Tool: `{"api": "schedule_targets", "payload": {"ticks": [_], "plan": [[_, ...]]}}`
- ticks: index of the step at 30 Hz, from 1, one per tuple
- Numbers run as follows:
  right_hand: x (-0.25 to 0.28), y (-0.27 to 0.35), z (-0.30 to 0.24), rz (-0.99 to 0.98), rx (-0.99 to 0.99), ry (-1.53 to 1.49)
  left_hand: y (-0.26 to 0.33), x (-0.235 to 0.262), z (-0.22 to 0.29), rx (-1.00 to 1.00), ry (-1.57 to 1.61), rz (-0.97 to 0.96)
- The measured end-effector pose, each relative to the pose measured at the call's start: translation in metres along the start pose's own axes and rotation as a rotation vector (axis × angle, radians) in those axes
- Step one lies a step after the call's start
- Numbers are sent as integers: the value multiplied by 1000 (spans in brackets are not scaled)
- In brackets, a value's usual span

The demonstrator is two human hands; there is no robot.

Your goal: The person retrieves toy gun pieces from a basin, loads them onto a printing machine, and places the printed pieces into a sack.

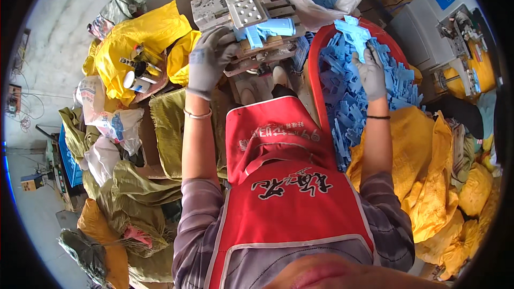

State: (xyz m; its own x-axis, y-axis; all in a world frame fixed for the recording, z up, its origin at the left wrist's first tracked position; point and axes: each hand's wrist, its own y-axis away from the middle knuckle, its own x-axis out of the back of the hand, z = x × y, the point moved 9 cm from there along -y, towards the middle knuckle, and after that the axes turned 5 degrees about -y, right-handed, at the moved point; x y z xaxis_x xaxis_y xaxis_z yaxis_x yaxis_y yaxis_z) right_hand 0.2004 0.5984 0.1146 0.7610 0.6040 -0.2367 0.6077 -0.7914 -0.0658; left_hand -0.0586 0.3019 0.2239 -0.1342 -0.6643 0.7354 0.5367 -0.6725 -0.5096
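Nearest the camera: a red apron (pixel 289 203) with striped sleeves either side, both forearms running up and away

Left hand (pixel 208 60), grey-gloved, lies curled over the near-left edge of the metal press fixture (pixel 235 5). Its fingers sit just beside a blue plastic part (pixel 266 30) seated on the fixture's wooden bed. Cannot tell if the fingers pinch anything; the hand looks half closed, resting on the jig

Right hand (pixel 370 72), also gloved, is closed around a second blue part (pixel 352 33), held up above the red tub (pixel 316 69). The tub is piled with loose blue parts (pixel 348 107) of the same kind

Handling, as a judgement: the parts look like thin moulded plastic, light and stiff, with narrow projecting arms that could snap or snag in the heap. Best taken by the thicker body, not by the arms. The gloves should give enough grip on the smooth faces

Left of the fixture, yellow sacks (pixel 142 35) carry small cans and bottles. Olive woven sacks (pixel 168 128) lie nearer. More yellow bags (pixel 423 182) sit on the right

Far right: a grey machine (pixel 423 21), partly cut by the lens rim

Hidden: the fixture's upper part runs off the far edge, and the tub's depth is buried under parts
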Motion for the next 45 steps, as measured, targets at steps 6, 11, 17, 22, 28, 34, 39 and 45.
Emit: {"api": "schedule_targets", "payload": {"ticks": [6, 11, 17, 22, 28, 34, 39, 45], "plan": [[-27, 29, 0, -79, 43, -237, -25, -24, -7, 23, 92, -115], [-57, 24, -16, -69, 98, -353, -24, -6, 2, 18, 86, -54], [-155, 3, -40, -400, 386, 313, 44, 50, -36, 157, -11, 280], [-224, 2, -51, -644, 869, 736, 140, 85, -98, 534, 41, 409], [-210, -17, -45, -861, 831, 844, 223, 105, -147, 694, -179, 340], [-61, -103, -6, -604, 358, 1105, 293, 102, -189, 770, -189, 258], [93, -93, 136, -667, -69, 1921, 287, 68, -207, 927, -30, 156], [119, -82, 191, -597, -234, 1982, 224, 40, -149, 702, -74, 43]]}}
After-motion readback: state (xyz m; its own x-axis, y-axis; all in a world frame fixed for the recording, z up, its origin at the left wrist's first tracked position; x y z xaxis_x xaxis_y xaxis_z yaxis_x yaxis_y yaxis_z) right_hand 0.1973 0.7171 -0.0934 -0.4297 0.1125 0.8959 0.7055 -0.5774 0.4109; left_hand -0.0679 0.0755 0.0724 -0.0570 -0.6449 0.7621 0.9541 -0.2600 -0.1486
